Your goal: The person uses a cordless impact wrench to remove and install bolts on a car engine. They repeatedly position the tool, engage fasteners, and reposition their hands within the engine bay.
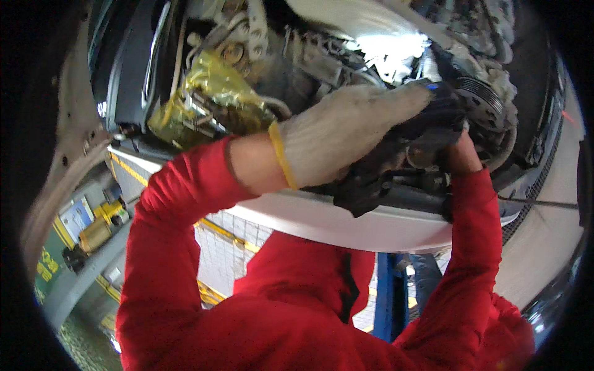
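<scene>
Close Work in the Engine Bay

From my remote seat I see yellow plastic wrap at left. The gloved left hand meets a black part; I cannot tell whether it grips. The right hand, mostly hidden, is beside that part, its grip unreadable to me. Farther right sits a ribbed pulley.

A crumpled, translucent yellow plastic sheet bunches around some metal parts at upper left, and a bright light glares near the top. Below the white body panel are a pale, gridded floor with yellow stripes and a blue post. At lower left, a tan object sits near a green surface.
</scene>
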The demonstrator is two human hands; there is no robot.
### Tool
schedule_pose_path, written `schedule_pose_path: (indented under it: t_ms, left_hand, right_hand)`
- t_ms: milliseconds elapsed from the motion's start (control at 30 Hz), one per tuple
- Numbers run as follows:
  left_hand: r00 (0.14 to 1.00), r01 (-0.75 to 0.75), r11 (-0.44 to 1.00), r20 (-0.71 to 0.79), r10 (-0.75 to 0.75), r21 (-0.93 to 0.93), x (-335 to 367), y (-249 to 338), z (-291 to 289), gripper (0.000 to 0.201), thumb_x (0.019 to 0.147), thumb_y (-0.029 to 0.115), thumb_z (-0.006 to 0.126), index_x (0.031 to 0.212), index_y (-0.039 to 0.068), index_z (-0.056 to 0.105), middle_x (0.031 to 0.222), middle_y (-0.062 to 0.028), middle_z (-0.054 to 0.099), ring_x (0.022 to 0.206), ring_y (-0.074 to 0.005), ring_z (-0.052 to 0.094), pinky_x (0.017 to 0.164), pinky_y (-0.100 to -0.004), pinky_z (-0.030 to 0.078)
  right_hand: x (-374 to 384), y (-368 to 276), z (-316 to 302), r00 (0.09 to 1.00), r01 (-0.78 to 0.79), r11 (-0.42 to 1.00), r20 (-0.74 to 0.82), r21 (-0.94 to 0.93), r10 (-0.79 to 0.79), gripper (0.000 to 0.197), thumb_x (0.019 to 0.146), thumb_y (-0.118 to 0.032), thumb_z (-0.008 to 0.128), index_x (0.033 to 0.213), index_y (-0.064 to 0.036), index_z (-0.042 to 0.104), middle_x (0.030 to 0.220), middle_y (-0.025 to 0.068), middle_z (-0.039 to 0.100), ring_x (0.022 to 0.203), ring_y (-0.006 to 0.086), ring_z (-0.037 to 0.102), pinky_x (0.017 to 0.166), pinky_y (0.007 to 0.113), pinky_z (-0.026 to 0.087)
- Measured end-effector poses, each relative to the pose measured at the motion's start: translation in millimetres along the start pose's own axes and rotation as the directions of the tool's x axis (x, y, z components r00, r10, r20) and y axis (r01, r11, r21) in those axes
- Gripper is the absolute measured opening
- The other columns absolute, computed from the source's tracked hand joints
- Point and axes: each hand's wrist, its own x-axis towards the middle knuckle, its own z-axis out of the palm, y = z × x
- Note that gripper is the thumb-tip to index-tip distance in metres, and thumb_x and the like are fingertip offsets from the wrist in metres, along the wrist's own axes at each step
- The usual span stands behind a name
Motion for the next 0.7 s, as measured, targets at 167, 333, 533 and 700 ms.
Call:
schedule_pose_path:
  t_ms: [167, 333, 533, 700]
  left_hand:
    - [0.996, 0.075, 0.994, -0.044, -0.079, -0.083, 0.8, -9.1, 1.8, 0.03, 0.104, 0.028, 0.049, 0.12, 0.007, 0.063, 0.083, -0.0141, 0.067, 0.074, -0.0217, 0.066, 0.063, -0.0351, 0.053]
    - [0.983, 0.171, 0.947, 0.111, -0.146, -0.272, 1.8, -7.7, 5.2, 0.028, 0.097, 0.011, 0.055, 0.124, 0.007, 0.056, 0.081, -0.0107, 0.063, 0.067, -0.02, 0.064, 0.061, -0.0328, 0.051]
    - [0.975, -0.217, 0.967, -0.013, 0.221, 0.13, 2.3, -7.9, 5.5, 0.05, 0.08, 0.0, 0.068, 0.127, 0.006, 0.051, 0.092, -0.0165, 0.062, 0.081, -0.0326, 0.064, 0.07, -0.0398, 0.052]
    - [0.991, -0.119, 0.987, 0.076, 0.112, 0.107, 1.0, -7.1, 8.0, 0.044, 0.08, 0.002, 0.069, 0.12, 0.004, 0.051, 0.086, -0.0137, 0.063, 0.072, -0.0276, 0.064, 0.065, -0.0376, 0.052]
  right_hand:
    - [2.7, 1.0, -2.9, 0.994, 0.081, 0.997, -0.067, -0.003, -0.081, 0.06, 0.096, -0.037, 0.056, 0.138, 0.0037, 0.039, 0.11, 0.028, 0.068, 0.099, 0.0391, 0.068, 0.085, 0.044, 0.054]
    - [-29.0, -6.4, -8.0, 0.979, 0.197, 0.979, 0.065, -0.05, -0.193, 0.057, 0.095, -0.037, 0.058, 0.134, 0.0028, 0.042, 0.109, 0.0273, 0.069, 0.098, 0.0392, 0.068, 0.084, 0.044, 0.055]
    - [-29.4, -21.9, -11.2, 0.946, 0.299, 0.952, 0.149, -0.066, -0.287, 0.054, 0.093, -0.036, 0.059, 0.129, 0.0017, 0.046, 0.107, 0.0264, 0.069, 0.096, 0.0393, 0.068, 0.083, 0.043, 0.055]
    - [-35.5, -22.4, -14.8, 0.936, 0.327, 0.943, 0.161, -0.067, -0.313, 0.051, 0.092, -0.036, 0.061, 0.125, 0.0009, 0.049, 0.106, 0.0256, 0.069, 0.095, 0.0393, 0.068, 0.082, 0.043, 0.055]
